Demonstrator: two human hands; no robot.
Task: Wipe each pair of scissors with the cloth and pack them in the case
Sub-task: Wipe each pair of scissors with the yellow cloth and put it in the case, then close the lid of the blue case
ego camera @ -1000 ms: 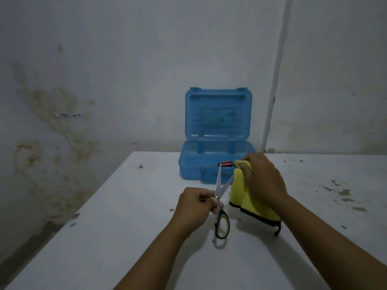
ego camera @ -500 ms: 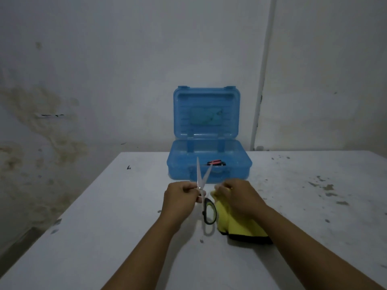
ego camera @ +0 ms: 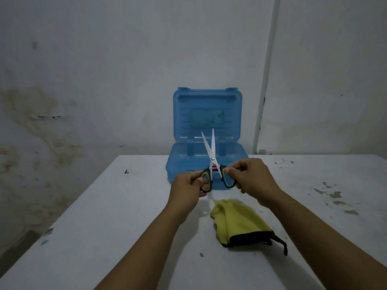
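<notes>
Dim, bluish, wide-angle view.
Light seems to fall from above and behind; soft shadows lie on the table (ego camera: 104, 237) beneath the arms. Corners darken, edges bow slightly, detail is soft and grainy.

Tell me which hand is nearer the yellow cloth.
Right. The right hand holds a scissor handle just above the yellow cloth; the left hand is up and to its left.

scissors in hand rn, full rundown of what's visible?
The scissors have two pale, metallic-looking blades, a silver pivot screw, and black handle loops lined in yellow-green. They are held upright above the table, tips pointing up in front of the open blue case, blades parted in a narrow V. The left hand grips the left loop and the right hand pinches the right loop. Nothing else touches them; the yellow cloth lies on the table below.
</notes>
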